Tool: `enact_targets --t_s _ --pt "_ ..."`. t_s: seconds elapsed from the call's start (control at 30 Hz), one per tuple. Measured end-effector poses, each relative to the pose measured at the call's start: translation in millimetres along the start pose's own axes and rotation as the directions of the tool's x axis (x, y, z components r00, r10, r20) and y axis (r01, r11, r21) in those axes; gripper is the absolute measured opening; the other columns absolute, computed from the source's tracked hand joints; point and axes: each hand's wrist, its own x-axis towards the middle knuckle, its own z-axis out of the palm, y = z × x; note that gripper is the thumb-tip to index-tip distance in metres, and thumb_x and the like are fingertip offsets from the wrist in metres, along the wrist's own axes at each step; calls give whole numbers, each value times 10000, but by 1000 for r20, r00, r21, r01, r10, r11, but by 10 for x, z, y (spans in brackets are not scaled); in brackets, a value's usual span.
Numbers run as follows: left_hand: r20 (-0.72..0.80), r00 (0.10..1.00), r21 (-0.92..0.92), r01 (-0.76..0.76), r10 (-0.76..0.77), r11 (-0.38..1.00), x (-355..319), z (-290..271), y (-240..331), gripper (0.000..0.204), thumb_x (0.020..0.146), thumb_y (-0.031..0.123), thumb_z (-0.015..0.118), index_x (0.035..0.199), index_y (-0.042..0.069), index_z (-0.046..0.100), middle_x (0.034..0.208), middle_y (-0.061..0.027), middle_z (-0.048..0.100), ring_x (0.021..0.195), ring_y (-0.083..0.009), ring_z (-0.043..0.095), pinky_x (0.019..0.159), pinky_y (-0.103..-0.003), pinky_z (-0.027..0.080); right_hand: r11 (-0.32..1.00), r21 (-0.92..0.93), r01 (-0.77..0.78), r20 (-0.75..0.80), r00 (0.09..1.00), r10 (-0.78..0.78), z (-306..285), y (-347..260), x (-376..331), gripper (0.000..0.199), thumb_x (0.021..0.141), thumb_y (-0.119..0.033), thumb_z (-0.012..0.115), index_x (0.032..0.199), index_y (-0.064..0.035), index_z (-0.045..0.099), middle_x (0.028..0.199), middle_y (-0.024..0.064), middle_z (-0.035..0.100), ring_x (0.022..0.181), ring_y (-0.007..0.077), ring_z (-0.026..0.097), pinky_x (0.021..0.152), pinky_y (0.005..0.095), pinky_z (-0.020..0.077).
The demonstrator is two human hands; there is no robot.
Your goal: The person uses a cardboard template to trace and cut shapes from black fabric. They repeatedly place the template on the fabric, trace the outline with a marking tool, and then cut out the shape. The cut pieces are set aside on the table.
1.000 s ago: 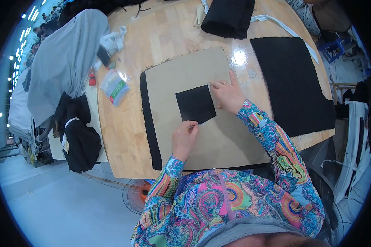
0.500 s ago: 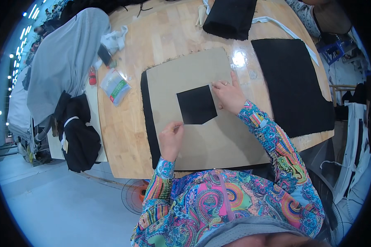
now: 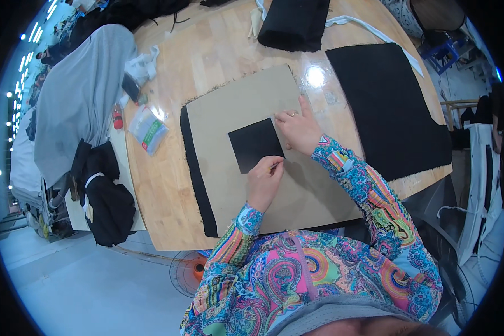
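A tan sheet of card or stiff paper (image 3: 224,112) lies on a larger piece of black fabric (image 3: 194,168), which shows along its left and lower edges. In the sheet's middle is a black pocket-shaped patch (image 3: 255,143); I cannot tell whether it is an opening or a separate piece. My left hand (image 3: 263,182) is pinched at the patch's lower edge, near its right corner. A small yellowish bit shows between the fingertips, too little to name. Against the patch's upper right side, my right hand (image 3: 299,129) rests on the sheet, fingers stretched out and holding nothing.
Another black fabric piece (image 3: 386,106) lies to the right, and folded black cloth (image 3: 294,25) at the back. A white strip (image 3: 364,28) runs behind them. To the left are a plastic packet (image 3: 148,130), a phone (image 3: 130,88) and a grey cloth (image 3: 84,101). A fan (image 3: 187,271) stands below.
My left hand has slid right along the patch's lower edge, from its left corner to near its right one. The right hand stays pressed at the same side. The whole view has shifted slightly.
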Motion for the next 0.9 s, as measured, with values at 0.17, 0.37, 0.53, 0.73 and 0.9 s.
enact_targets --t_s 0.17,0.37,0.53,0.73,0.9 --pt "9 1000 45 -25 25 999 3 1 1 125 837 86 616 934 17 655 914 -115 654 735 -220 657 669 -291 516 1000 -2 -2 -8 1000 2 15 -5 4 660 565 -188 816 1165 -65 569 1200 9 540 1186 178 500 1120 569 117" --pt "-8 1000 87 -19 20 996 -39 -29 -36 117 834 85 611 922 19 653 913 -120 653 733 -237 654 666 -301 516 1000 7 -2 26 1000 2 -16 -10 10 665 577 -181 809 1184 -63 565 1226 15 533 1195 181 493 1123 570 106" --pt "-97 995 153 5 10 988 -154 -198 -116 103 820 74 631 889 12 675 793 -96 666 655 -157 645 609 -270 506 1000 9 -7 51 999 6 -36 -9 10 658 585 -176 803 1187 -60 565 1231 15 530 1208 178 480 1122 573 101" --pt "-74 994 156 89 -78 984 -245 -342 -136 124 828 89 610 914 15 661 889 -132 663 750 -245 671 679 -313 531 1000 -8 -5 74 997 6 -52 -14 15 659 585 -186 799 1191 -68 568 1228 10 531 1206 172 474 1125 573 94" --pt "-76 994 164 84 -72 983 -251 -359 -140 122 823 86 615 911 18 665 882 -132 665 754 -245 672 682 -311 532 1000 -19 -1 70 998 3 -26 -16 19 662 586 -196 799 1193 -71 565 1226 5 527 1196 171 478 1125 576 89"
